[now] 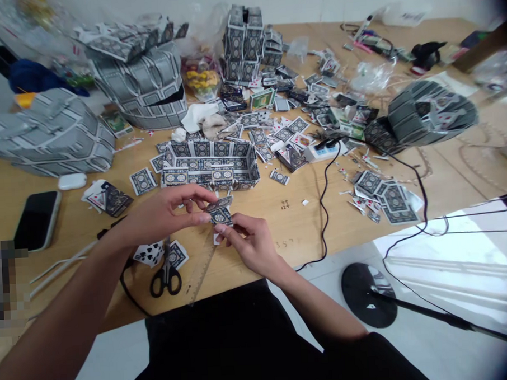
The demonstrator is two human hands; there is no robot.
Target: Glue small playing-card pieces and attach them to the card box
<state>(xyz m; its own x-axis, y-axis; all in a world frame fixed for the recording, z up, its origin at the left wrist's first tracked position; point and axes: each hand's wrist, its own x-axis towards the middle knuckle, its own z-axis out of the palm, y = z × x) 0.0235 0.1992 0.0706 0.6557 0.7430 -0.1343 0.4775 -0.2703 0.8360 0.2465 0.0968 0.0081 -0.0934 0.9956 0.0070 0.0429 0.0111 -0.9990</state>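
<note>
The grip of the left hand (191, 208) is pinched on a folded card (220, 215) between thumb and fingers, while the right hand (250, 238) is clamped on the card's lower end; the piece is held over the counter (299, 227), just in front of the tray (176, 177), which is covered in patterned card backs. Farther in front of the tray lie a ruler (200, 275) and, to its front left, scissors (165, 280) beside cards. Left of the tray are a white case (72, 181) and a phone (37, 220). A power strip (324, 151) sits to its right, and a basket (402, 122) holding cards lies well beyond that. Behind the tray is a crumpled tissue (199, 117).
</note>
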